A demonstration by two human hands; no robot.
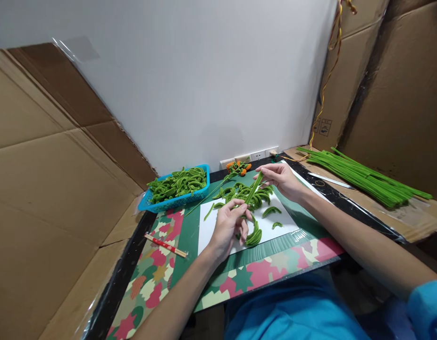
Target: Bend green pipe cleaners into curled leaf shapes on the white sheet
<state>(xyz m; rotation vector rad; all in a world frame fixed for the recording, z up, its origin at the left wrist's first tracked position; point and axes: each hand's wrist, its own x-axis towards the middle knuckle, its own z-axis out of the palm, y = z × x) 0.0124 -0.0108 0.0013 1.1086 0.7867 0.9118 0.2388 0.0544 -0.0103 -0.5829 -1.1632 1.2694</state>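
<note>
A green pipe cleaner piece (254, 190) is stretched slantwise between my two hands; whether it is one strand or several I cannot tell. My left hand (230, 225) pinches its lower end, and my right hand (280, 180) pinches the upper end between thumb and fingers. Below them, bent green pipe cleaner pieces (236, 191) lie heaped on a sheet of white paper (209, 231). A curved bundle of green pieces (254, 235) rests beside my left fingers. Two loose curved pieces (271, 211) sit right of the heap.
A blue basket (176, 203) full of bent green pieces stands at the left. Behind the paper lies an orange flower stem (239, 167). Long green pipe cleaners (363, 179) are stacked at the right near a white blade-like strip (330, 179). Wrapped chopsticks (166, 245) lie front left.
</note>
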